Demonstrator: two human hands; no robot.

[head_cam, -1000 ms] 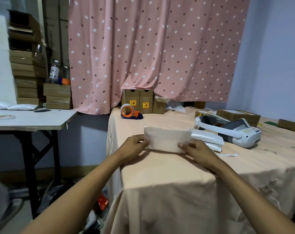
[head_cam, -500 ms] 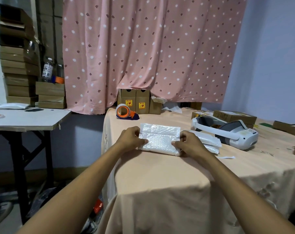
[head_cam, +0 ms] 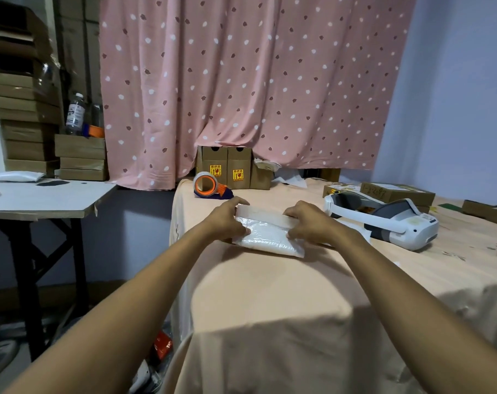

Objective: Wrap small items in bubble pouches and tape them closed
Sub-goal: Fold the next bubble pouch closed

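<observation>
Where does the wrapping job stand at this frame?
Done: the bubble pouch lies on the table and looks filled. In hand: the left hand and right hand grip its ends, folding the top flap down. Left: taping; the tape dispenser sits untouched behind it.

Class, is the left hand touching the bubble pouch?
Touching. The head view shows the left hand gripping the pouch at its left end, fingers over the folded edge.

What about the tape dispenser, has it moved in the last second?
No. The tape dispenser sits in front of the left corner of the brown cartons, exactly as before; the apparent shift comes from the head camera.
</observation>
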